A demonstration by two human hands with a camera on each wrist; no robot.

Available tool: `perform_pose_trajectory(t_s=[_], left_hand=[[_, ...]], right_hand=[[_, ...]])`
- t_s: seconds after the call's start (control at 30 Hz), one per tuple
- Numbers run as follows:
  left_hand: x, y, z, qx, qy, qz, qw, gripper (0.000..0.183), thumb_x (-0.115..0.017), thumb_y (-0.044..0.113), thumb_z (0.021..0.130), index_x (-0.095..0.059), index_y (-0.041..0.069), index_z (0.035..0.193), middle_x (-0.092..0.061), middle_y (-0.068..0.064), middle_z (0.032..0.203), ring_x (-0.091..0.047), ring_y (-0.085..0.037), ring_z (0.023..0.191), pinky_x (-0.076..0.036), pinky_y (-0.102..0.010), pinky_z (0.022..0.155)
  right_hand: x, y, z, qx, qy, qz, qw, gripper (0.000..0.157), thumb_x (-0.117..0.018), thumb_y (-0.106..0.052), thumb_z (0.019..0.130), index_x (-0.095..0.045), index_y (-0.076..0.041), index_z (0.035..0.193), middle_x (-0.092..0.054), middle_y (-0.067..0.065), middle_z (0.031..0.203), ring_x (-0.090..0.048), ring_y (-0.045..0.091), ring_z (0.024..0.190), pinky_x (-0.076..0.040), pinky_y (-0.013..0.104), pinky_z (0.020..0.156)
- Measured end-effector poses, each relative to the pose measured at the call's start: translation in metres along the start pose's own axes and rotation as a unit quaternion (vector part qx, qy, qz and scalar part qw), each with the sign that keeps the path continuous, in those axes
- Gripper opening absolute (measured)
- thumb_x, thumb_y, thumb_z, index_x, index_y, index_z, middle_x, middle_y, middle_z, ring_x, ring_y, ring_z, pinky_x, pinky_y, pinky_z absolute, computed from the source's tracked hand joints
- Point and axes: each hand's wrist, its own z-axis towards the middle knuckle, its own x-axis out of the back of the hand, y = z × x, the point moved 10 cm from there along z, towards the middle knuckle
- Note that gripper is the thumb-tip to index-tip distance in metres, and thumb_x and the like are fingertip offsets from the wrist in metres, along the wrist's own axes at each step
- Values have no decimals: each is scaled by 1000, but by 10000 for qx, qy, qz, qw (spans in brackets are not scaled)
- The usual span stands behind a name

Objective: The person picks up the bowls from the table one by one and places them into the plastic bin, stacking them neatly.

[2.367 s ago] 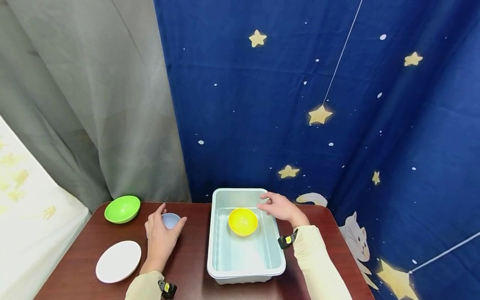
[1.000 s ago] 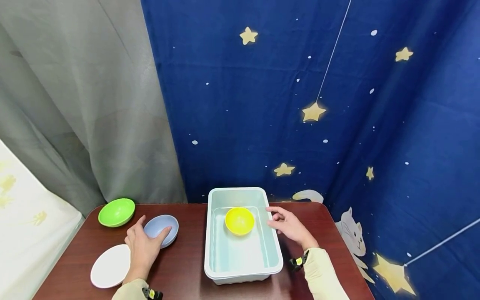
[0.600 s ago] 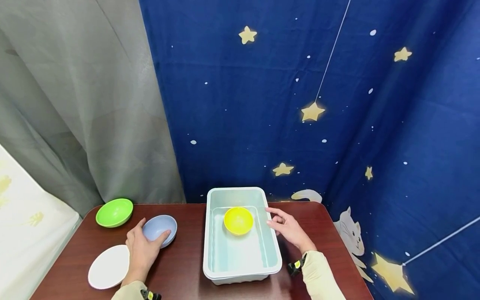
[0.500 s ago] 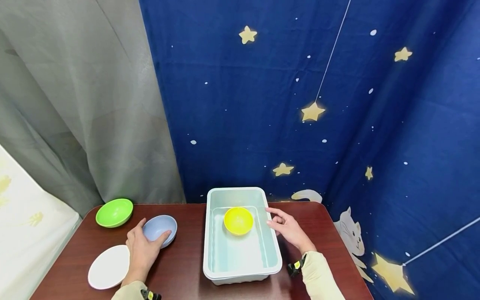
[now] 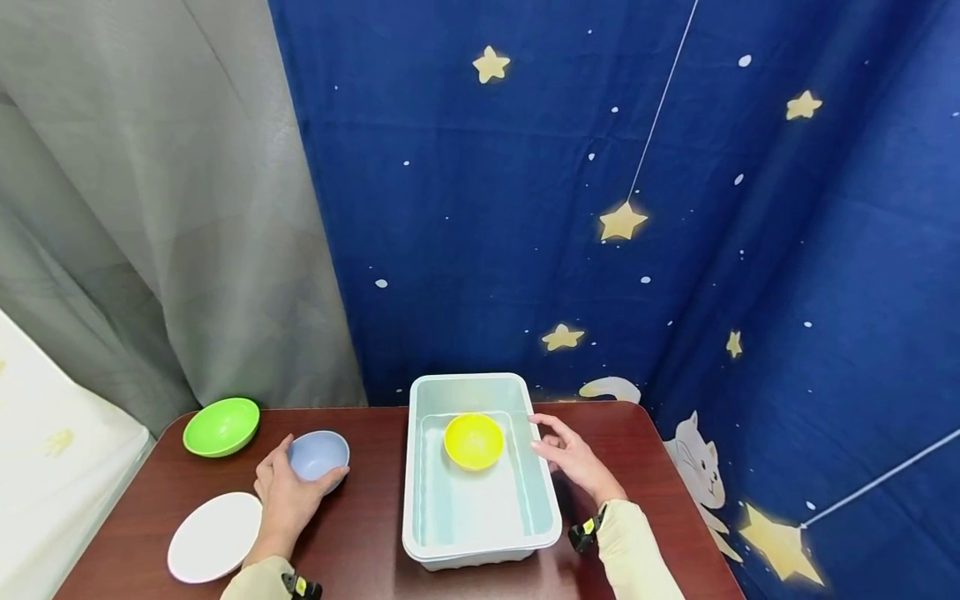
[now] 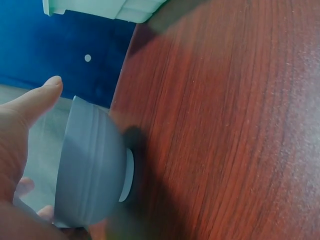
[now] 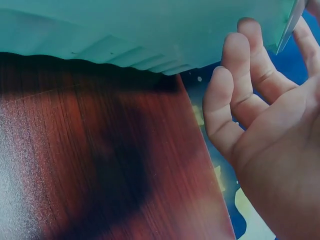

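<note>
My left hand [image 5: 287, 498] is spread around the near-left side of a light blue bowl [image 5: 318, 454]. Its thumb lies across the near-right rim in the head view. In the left wrist view that thumb is straight and stands apart from the rim of the bowl [image 6: 92, 160], while other fingers are partly hidden behind it. My right hand [image 5: 573, 458] is beside the right rim of a pale green tub [image 5: 480, 552], fingertips right at the edge. The right wrist view shows the fingers [image 7: 235, 55] loosely bent along the tub's outer wall. A yellow bowl [image 5: 474, 442] sits in the tub.
A green bowl [image 5: 221, 427] stands at the table's back left corner. The white plate [image 5: 215, 537] lies left of my left forearm. Behind the reddish-brown table [image 5: 360, 542] hang a grey curtain [image 5: 247, 250] and a blue starry curtain [image 5: 465, 250].
My left hand has shifted left and nearer, uncovering more of the blue bowl; lately its thumb moved out to the rim. My right hand has drawn back from over the tub to its right edge.
</note>
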Motion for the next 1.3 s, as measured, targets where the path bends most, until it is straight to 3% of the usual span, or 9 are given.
perform_pose_trajectory(t_s=[0.33, 0.5, 0.63, 0.87, 1.3], left_hand=[[-8, -3, 7, 92, -174, 113, 9997, 123, -95, 39, 66, -23, 2, 158, -23, -38, 151, -17, -56, 137, -28, -66, 101], [-9, -3, 9, 54, -147, 201, 9997, 123, -96, 37, 64, -24, 1, 158, -24, -39, 149, -19, -58, 136, -28, -66, 100], [-10, -3, 9, 70, -162, 272, 9995, 123, -96, 36, 65, -24, 1, 158, -24, -39, 149, -20, -58, 135, -28, -66, 99], [-11, -3, 11, 72, -248, 430, 9987, 126, -96, 39, 63, -22, 1, 159, -25, -39, 150, -19, -58, 135, -27, -66, 101], [-13, -9, 14, 55, -296, 572, 9979, 131, -95, 40, 63, -19, -6, 159, -27, -36, 149, -22, -59, 133, -28, -66, 101]], right_hand=[[-4, 2, 4, 155, -364, 387, 9985, 53, -61, -27, 103, -42, -17, 151, -65, 28, 131, -73, 13, 98, -60, 33, 86], [-2, 0, 4, 54, -614, 282, 9977, 53, -59, -27, 104, -42, -16, 152, -74, 12, 112, -69, 12, 84, -60, 34, 80], [2, 2, 4, -164, -784, 57, 9968, 52, -58, -31, 104, -42, -21, 153, -70, -1, 90, -63, 18, 76, -59, 39, 80], [6, 0, 4, -292, -845, -82, 9960, 51, -59, -35, 103, -45, -25, 152, -63, 5, 83, -60, 23, 75, -58, 41, 79], [5, 7, 8, -344, -773, 157, 9963, 52, -61, -34, 102, -45, -25, 152, -62, 0, 79, -58, 21, 72, -57, 41, 80]])
